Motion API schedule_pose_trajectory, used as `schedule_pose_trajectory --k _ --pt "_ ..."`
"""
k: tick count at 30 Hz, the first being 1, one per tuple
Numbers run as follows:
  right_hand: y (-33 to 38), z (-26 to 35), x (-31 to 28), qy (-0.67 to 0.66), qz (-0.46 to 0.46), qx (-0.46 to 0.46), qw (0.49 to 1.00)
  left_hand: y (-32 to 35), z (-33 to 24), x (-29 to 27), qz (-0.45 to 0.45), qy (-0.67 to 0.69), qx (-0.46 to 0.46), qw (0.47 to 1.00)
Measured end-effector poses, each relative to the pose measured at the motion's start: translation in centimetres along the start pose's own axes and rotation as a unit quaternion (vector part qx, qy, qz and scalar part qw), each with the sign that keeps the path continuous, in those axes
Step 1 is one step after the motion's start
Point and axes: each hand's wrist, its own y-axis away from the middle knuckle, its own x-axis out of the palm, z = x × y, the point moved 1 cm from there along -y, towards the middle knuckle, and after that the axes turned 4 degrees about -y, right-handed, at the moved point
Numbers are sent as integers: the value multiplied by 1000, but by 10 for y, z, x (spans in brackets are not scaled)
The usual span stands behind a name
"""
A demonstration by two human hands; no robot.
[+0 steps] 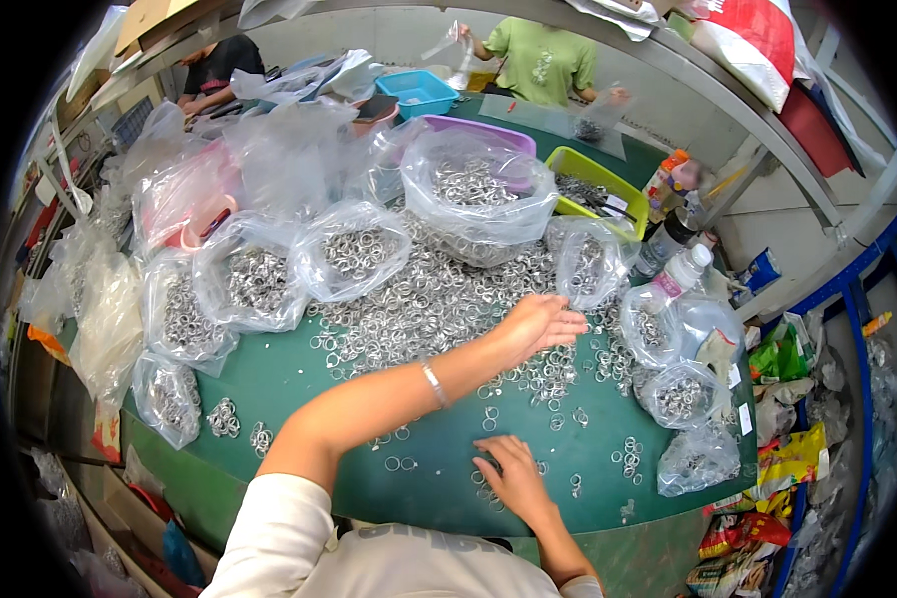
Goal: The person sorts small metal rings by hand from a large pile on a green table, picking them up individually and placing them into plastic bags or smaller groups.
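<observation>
My left hand (543, 327) reaches across to the right, a bangle on its wrist. Its fingers are stretched out beside a clear plastic bag (566, 267) holding silver rings, and nothing shows in them. Below it, my right hand (515, 480) rests near the front of the green table (558, 508) with fingers apart. A few loose rings (490, 496) lie at its fingertips, partly hidden by it. A broad heap of silver rings (409, 319) covers the middle of the table, and my left forearm hides part of it.
Open bags of rings (259, 279) line the left side; more bags (684, 397) stand on the right. A large bag (478, 199) sits behind the heap, near a lime-green tray (633, 207) and bottles (683, 267). Two people work beyond, one in a green shirt (543, 60).
</observation>
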Motion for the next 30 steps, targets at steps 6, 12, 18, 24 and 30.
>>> schedule_pose_trajectory --k 6,12,18,24,30 --pt "11 -4 -7 -7 -11 14 1000 66 -2 17 141 -240 96 956" --pt "16 4 2 -11 12 2 1000 258 -78 32 468 -434 241 731" --pt "27 17 23 39 0 -37 999 397 -125 93 471 -604 352 538" --pt "43 38 38 86 32 -68 993 461 -96 102 521 -624 411 411" --pt "47 51 42 82 29 -113 990 530 -78 84 600 -572 411 379"
